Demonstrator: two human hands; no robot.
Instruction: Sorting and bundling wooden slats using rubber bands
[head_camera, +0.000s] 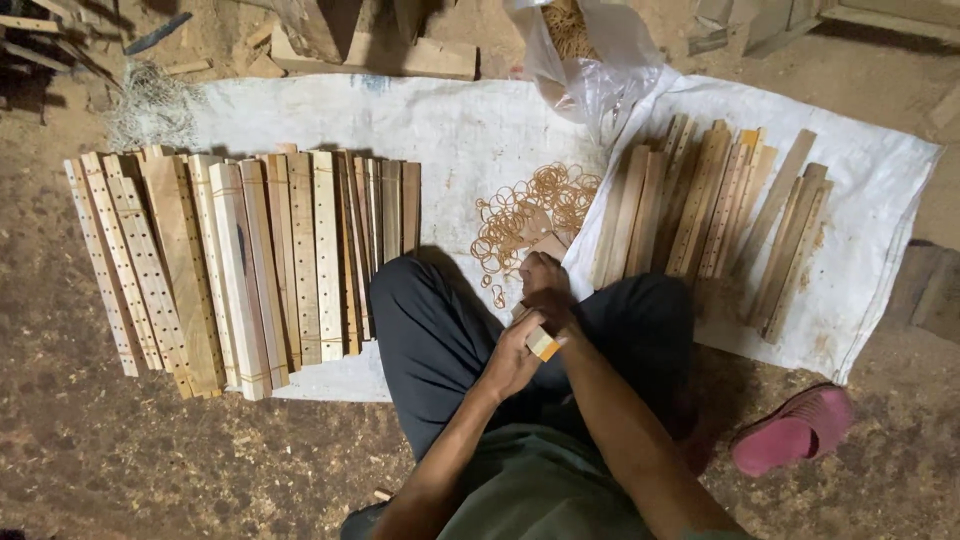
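— What are the fingers doing?

— I see the left hand (512, 358) curled round the near end of a wood strip (541, 300), fingers clamped on it. The right hand (545, 287) lies over the strip higher up, fingers closed on it too.

— Where is the strip, and which way does it run?

— Above my lap, over the dark trousers (440, 330). Its long axis runs away from me, near end low, far end toward the rubber bands (530, 210).

— And around it?

— A white sheet (470, 120) on a dirt floor (120, 450). A row of drilled slats (240, 260) lies to my left, a looser pile of strips (700, 200) to my right, a clear bag (590, 60) beyond, a pink slipper (790, 430) near right.

— Anything hard to make out?

— The hands cover most of the strip, so I cannot tell whether it is one piece or several. The bag's top is cut off.
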